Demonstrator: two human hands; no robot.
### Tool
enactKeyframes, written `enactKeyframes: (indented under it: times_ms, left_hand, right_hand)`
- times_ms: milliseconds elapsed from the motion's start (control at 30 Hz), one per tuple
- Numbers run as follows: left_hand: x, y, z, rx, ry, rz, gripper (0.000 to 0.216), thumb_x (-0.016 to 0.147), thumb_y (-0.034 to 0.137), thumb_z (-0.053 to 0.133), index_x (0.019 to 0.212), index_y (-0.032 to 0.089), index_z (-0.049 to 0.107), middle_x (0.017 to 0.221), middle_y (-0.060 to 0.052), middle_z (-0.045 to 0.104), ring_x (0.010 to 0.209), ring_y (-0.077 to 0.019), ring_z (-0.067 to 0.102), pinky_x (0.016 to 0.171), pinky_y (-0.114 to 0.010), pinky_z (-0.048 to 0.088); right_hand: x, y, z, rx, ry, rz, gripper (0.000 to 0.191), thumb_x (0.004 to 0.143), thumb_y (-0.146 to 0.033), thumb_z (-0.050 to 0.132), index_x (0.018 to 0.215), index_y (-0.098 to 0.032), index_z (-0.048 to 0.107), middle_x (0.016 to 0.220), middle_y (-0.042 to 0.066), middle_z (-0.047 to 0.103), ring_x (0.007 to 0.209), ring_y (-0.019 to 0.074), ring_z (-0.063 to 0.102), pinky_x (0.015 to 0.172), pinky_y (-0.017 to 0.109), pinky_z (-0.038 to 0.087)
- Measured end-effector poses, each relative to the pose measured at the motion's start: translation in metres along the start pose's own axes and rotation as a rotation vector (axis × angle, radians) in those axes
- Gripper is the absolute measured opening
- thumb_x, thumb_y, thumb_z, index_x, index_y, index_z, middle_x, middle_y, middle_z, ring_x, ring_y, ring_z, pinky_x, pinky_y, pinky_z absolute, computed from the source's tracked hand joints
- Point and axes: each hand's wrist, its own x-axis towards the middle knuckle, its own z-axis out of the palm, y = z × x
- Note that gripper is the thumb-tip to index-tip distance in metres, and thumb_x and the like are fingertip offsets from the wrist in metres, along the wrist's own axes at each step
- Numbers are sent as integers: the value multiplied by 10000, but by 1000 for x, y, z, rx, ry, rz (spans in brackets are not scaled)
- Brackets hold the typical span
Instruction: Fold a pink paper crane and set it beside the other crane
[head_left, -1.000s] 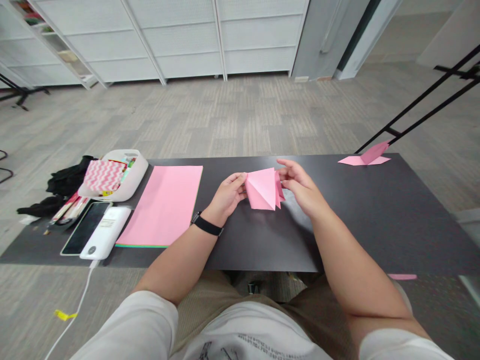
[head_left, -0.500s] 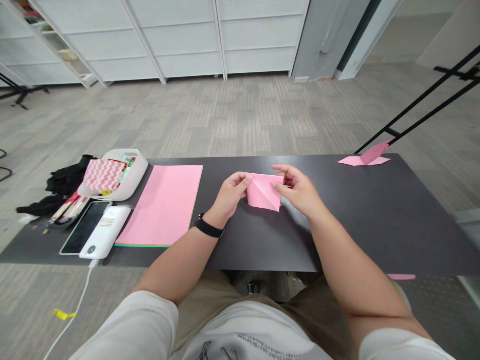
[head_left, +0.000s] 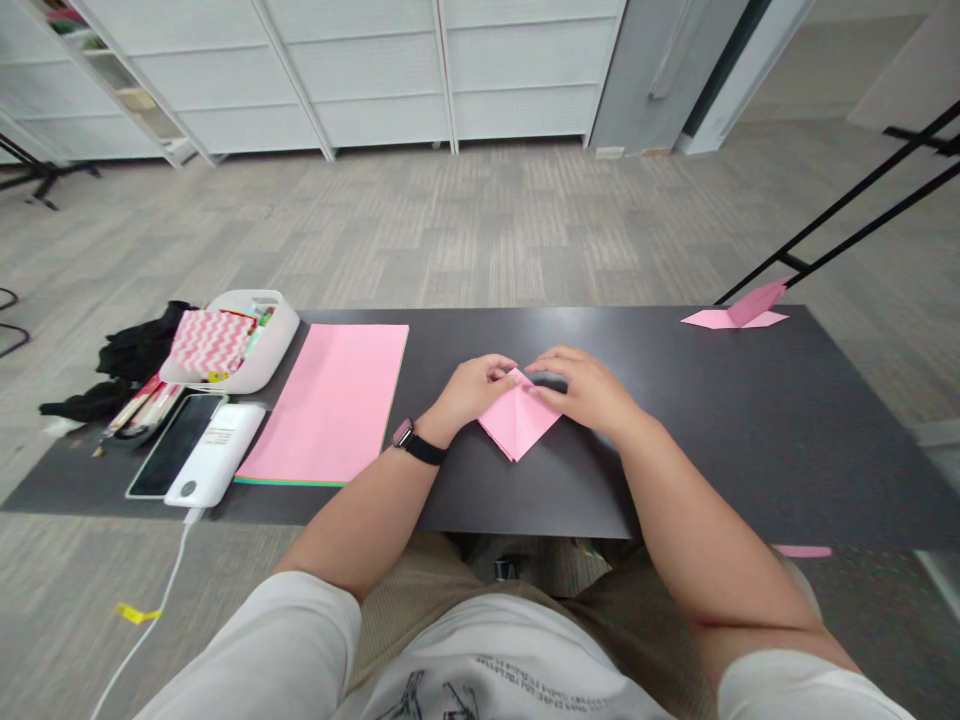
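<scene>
A folded pink paper [head_left: 516, 424] lies flat on the dark table [head_left: 712, 440] as a diamond with a centre crease. My left hand [head_left: 471, 388] presses its upper left edge with curled fingers. My right hand [head_left: 581, 388] lies over its upper right edge, fingers bent down on the paper. A black watch sits on my left wrist.
A stack of pink sheets [head_left: 330, 402] lies to the left. Beyond it are a white tray [head_left: 266, 355] with patterned paper, a phone [head_left: 171, 457], a white power bank [head_left: 216, 465] and pens. Another folded pink piece [head_left: 739, 312] sits at the far right corner.
The paper was held up above the table and partly spread; both hands have brought it down and flattened it onto the table.
</scene>
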Motion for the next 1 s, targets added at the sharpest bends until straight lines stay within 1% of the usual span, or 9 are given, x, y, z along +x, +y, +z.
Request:
enactKeyframes:
  times_ms: [167,267,333,400,467,567,833,933,1000]
  left_hand:
    - [-5,6,2,62,25,103,278,813,299,900,1082,262,844,930,-47,776,818,-232,638,889,-333,505]
    - [-8,13,-13,95,85,190,231,777,287,911,996,257,846,1018,-73,746,953,-270,643,995,-356,500]
    - [-10,16,-27,170,122,200,118,806,286,876,913,253,839,950,-73,717,924,-265,629,963,-348,500]
    - [-12,17,-39,279,66,192,89,811,286,859,894,261,840,848,-52,704,795,-236,593,868,-335,491]
    - [-14,16,-48,383,-67,177,104,782,234,848,879,270,843,785,-32,713,716,-216,576,787,-324,461]
    - [-16,14,-51,414,-176,168,160,730,166,827,837,284,844,710,-8,717,643,-199,569,726,-313,427]
    - [-13,8,-49,398,-179,198,195,717,113,803,820,275,834,702,-8,734,641,-200,589,735,-317,436]
    - [-14,8,-48,513,-190,223,209,745,112,772,880,263,826,733,-4,736,673,-198,616,762,-319,476]
    - [-14,10,-47,662,-224,237,261,784,113,737,990,248,822,842,-15,759,778,-212,668,818,-329,516]
  right_hand:
    - [0,4,11,-156,-120,-33,272,946,-317,753,1211,-293,807,1269,91,733,1191,317,661,1084,548,499]
    - [0,6,14,-193,-148,-34,287,942,-316,763,1224,-286,805,1284,99,726,1184,326,654,1065,550,497]
    - [0,5,15,-205,-158,-34,302,946,-327,765,1243,-288,801,1275,97,730,1169,324,657,1053,544,499]
    - [0,4,16,-215,-161,-34,307,955,-335,759,1255,-285,799,1270,97,733,1175,328,656,1049,543,499]
    - [0,2,16,-226,-161,-35,316,958,-335,756,1266,-284,799,1280,102,734,1188,335,654,1049,551,498]
    - [0,0,17,-229,-167,-56,340,957,-319,753,1293,-297,795,1320,106,732,1217,344,646,1060,562,495]
    - [2,-1,21,-244,-238,-118,336,988,-269,693,1305,-296,802,1393,80,754,1252,343,623,1076,569,466]
    - [1,-2,21,-286,-247,-127,334,1012,-292,673,1321,-278,798,1410,80,754,1252,338,618,1068,552,455]
    - [0,-4,20,-325,-251,-141,341,1022,-296,657,1333,-272,795,1429,83,748,1263,334,606,1069,540,445]
